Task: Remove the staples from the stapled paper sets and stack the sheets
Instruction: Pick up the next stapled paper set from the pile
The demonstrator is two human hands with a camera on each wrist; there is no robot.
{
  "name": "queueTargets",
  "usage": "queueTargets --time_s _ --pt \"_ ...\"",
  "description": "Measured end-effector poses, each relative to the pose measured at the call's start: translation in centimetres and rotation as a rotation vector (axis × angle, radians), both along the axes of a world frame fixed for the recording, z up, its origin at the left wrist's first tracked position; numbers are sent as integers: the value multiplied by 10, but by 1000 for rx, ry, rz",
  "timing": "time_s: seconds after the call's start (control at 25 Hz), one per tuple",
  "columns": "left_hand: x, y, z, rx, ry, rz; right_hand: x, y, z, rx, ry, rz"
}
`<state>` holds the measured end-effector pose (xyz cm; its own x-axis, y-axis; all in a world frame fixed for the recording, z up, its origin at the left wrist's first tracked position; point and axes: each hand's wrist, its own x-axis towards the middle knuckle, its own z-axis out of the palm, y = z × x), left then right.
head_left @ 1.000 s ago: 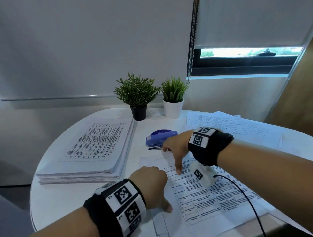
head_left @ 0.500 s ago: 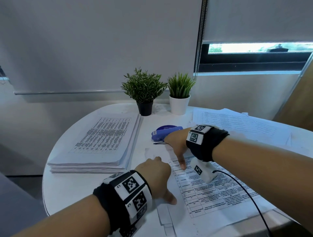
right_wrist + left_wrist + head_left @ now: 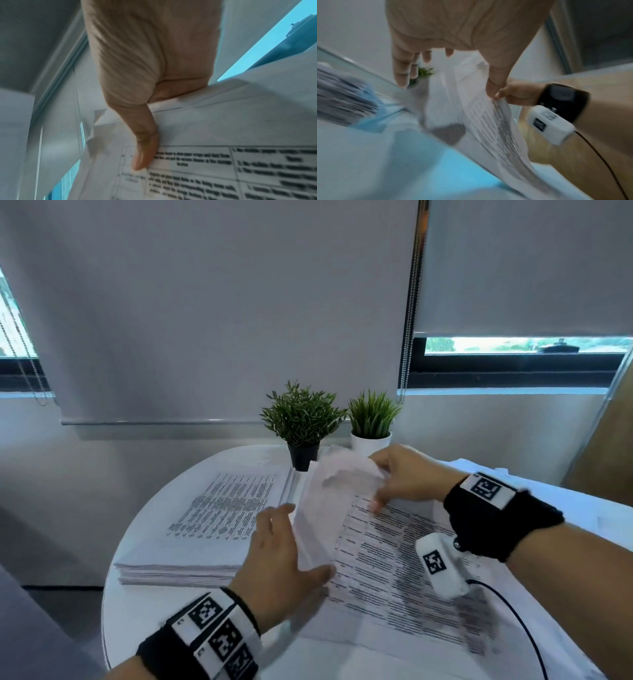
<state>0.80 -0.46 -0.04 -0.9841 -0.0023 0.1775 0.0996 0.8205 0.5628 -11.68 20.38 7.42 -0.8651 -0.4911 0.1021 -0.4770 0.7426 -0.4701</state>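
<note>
A printed paper set (image 3: 376, 553) is tilted up off the white round table (image 3: 144, 604). My right hand (image 3: 380, 484) pinches its far top corner, with the thumb (image 3: 144, 148) on the printed page and the fingers behind. My left hand (image 3: 291, 546) is at the set's raised left edge: the thumb (image 3: 494, 86) lies on the sheet and the fingers (image 3: 402, 67) are straight and apart from it. A thick stack of loose sheets (image 3: 219, 508) lies on the table's left half. No staple shows.
Two potted plants (image 3: 303, 422) (image 3: 371, 419) stand at the table's back edge, just behind the lifted paper. More printed sheets (image 3: 589, 508) lie at the far right. A black cable (image 3: 520, 621) runs from the right wrist camera over the paper.
Both hands were pressing on the set, which lay flat. Now the right hand has lifted its top corner and the left hand has risen to its left edge. The blue stapler is hidden.
</note>
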Motion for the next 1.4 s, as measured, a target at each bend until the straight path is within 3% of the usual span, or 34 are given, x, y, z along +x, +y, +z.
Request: queueTargets --time_s 0.16,0.24,0.32,0.44,0.6,0.72,0.84,0.96,1.16,1.32,1.4 --pt "-16 -19 24 854 35 88 15 25 43 -575 52 -135" --pt "-27 -26 34 1072 30 37 24 28 53 -821 38 -138" --pt "-33 -24 44 1059 86 -29 33 26 54 -979 -1 -128" --pt "-37 -19 60 973 340 1 46 20 57 -1107 -27 -99" --pt "-28 -21 78 945 515 -24 63 22 58 -1012 199 -80" --pt "-14 -15 70 947 464 -87 74 20 29 -943 255 -81" --pt "-10 -12 54 938 371 -135 81 18 -2 -1062 178 -131" --pt "-13 -11 52 958 268 -136 82 19 -5 -1098 50 -132" --pt "-21 -1 74 964 319 26 78 10 16 -1023 148 -117" --pt "-32 -6 82 1015 350 102 71 18 -2 -1007 -149 -12" --pt "-31 -9 87 1043 344 31 68 15 -13 -971 -113 -111"
